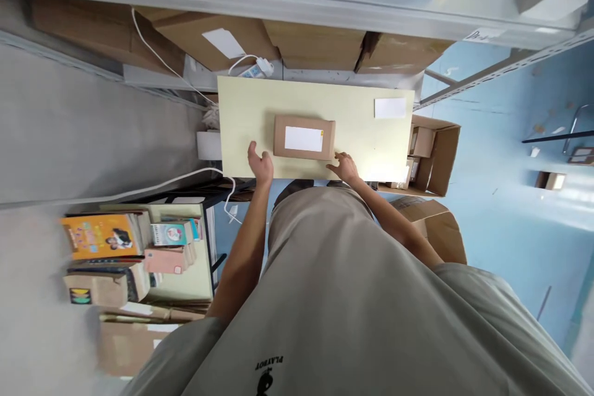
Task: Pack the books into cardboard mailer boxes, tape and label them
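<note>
A brown cardboard parcel [304, 137] with a white label lies flat on a pale yellow table [245, 111]. My left hand [260, 164] hovers just left of the parcel's near corner, fingers loosely curled and apart, holding nothing. My right hand [344, 166] rests at the parcel's near right corner with fingers spread, touching or almost touching its edge. A loose white label [390, 107] lies on the table at the far right.
An open carton [439, 154] with small boxes stands right of the table, another carton [436, 223] nearer me. Stacks of books [111, 247] sit on a low table at my left. Large cardboard boxes [218, 37] and a white cable [158, 55] lie behind the table under a grey shelf.
</note>
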`<state>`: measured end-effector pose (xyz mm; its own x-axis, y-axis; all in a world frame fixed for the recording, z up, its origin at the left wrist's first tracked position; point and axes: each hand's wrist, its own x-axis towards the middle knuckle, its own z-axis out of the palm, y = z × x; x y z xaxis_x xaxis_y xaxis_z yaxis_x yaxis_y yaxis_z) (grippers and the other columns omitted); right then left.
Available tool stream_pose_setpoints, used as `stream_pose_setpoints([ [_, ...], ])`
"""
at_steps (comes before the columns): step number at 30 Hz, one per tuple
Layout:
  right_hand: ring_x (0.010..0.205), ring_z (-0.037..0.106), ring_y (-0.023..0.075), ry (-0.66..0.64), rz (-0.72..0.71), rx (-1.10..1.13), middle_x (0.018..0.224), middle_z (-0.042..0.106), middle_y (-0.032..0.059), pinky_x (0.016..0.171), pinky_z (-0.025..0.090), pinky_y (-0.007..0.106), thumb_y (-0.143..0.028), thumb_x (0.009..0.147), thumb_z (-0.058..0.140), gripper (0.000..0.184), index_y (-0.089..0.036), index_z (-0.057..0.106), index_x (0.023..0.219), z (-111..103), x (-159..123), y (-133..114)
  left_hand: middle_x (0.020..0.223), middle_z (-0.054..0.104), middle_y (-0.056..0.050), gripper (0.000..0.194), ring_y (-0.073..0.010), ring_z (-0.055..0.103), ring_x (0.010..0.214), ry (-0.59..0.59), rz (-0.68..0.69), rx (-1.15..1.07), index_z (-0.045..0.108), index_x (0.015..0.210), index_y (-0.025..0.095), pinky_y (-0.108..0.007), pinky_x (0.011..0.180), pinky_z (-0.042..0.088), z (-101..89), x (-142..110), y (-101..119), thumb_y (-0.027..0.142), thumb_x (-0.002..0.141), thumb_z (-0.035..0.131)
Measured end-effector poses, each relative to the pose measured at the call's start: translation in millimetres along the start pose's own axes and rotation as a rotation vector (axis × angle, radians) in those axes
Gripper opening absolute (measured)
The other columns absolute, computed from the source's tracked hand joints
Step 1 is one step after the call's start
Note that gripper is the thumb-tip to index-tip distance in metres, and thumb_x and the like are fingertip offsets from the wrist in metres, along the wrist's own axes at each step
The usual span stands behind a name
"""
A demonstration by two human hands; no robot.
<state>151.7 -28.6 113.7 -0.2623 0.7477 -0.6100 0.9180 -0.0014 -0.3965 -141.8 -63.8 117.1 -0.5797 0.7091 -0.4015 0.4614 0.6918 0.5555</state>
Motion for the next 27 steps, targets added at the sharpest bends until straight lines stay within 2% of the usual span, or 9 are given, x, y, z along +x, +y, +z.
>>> stream_pose_setpoints([
  [2,0.125,0.075,0.0287,-0.002,0.002,0.064,0.148,0.078,0.0202,0.109,0.06,0.038,-0.031,0.112,0.071,0.038,-0.014,0.075,0.146,3,0,-1,0.175,0.065,-0.021,0.084,-0.0309,0.058,0.169,-0.128,-0.034,-0.013,0.062,0.171,0.008,-0.041,0.143,0.042,-6.0,10,-14,0.021,0.088,0.066],
  [4,0.121,0.078,0.0264,0.008,0.009,0.098,0.145,0.08,0.0189,0.105,0.061,0.036,-0.027,0.113,0.068,0.033,-0.015,0.077,0.142,6,-1,-4,0.16,0.078,-0.017,0.075,-0.033,0.071,0.155,-0.252,0.015,-0.008,0.076,0.157,0.01,-0.043,0.137,0.051,-3.6,12,-17,0.017,0.083,0.065],
  [8,0.114,0.081,0.026,0.132,0.049,0.165,0.133,0.083,0.0183,0.101,0.061,0.034,-0.032,0.115,0.066,0.024,-0.015,0.083,0.119,5,-6,-5,0.141,0.088,-0.009,0.052,-0.0349,0.081,0.137,-0.241,0.078,-0.054,0.087,0.138,0.017,-0.046,0.125,0.061,3.7,7,-5,0.025,0.09,0.07],
  [12,0.104,0.08,0.0287,0.461,0.085,0.342,0.116,0.083,0.0175,0.097,0.061,0.038,-0.06,0.116,0.063,0.05,-0.018,0.084,0.097,-9,-15,-1,0.135,0.09,-0.007,0.039,-0.0299,0.084,0.124,-0.24,0.261,-0.298,0.09,0.129,0.019,-0.035,0.114,0.063,-4.1,4,17,0.034,0.096,0.074],
  [14,0.1,0.08,0.029,0.612,0.115,0.424,0.109,0.082,0.016,0.095,0.061,0.04,-0.073,0.113,0.062,0.062,-0.019,0.084,0.092,-18,-21,-1,0.118,0.092,-0.008,0.031,-0.0279,0.085,0.109,-0.243,0.331,-0.347,0.091,0.113,0.019,-0.03,0.097,0.063,-9.8,6,31,0.042,0.098,0.077],
  [16,0.094,0.078,0.0282,0.698,0.179,0.473,0.102,0.082,0.0149,0.091,0.06,0.04,-0.083,0.109,0.061,0.071,-0.02,0.083,0.086,-26,-25,0,0.089,0.086,-0.006,0.035,-0.0238,0.08,0.089,-0.256,0.364,-0.284,0.085,0.088,0.018,-0.027,0.078,0.055,-12.6,8,46,0.051,0.099,0.081],
  [18,0.088,0.076,0.0271,0.711,0.26,0.501,0.095,0.081,0.0138,0.086,0.059,0.04,-0.091,0.104,0.062,0.076,-0.021,0.08,0.079,-32,-28,1,0.067,0.072,-0.003,0.048,-0.0192,0.069,0.073,-0.281,0.374,-0.175,0.073,0.068,0.019,-0.028,0.067,0.043,-10.7,10,59,0.055,0.097,0.084],
  [21,0.083,0.073,0.0251,0.655,0.329,0.621,0.086,0.078,0.0105,0.079,0.057,0.037,-0.097,0.095,0.067,0.078,-0.022,0.075,0.073,-37,-26,5,0.058,0.059,0.0,0.054,-0.0164,0.059,0.065,-0.322,0.344,-0.103,0.064,0.06,0.02,-0.031,0.064,0.032,-1.2,14,68,0.054,0.096,0.083],
  [27,0.068,0.056,0.0162,0.57,0.31,0.76,0.062,0.052,-0.0009,0.063,0.046,0.031,-0.094,0.087,0.079,0.082,-0.027,0.045,0.054,-44,-18,20,0.063,0.067,-0.001,0.044,-0.0209,0.067,0.073,-0.34,0.239,-0.152,0.079,0.072,0.021,-0.03,0.066,0.035,14.7,27,59,0.058,0.096,0.082],
])
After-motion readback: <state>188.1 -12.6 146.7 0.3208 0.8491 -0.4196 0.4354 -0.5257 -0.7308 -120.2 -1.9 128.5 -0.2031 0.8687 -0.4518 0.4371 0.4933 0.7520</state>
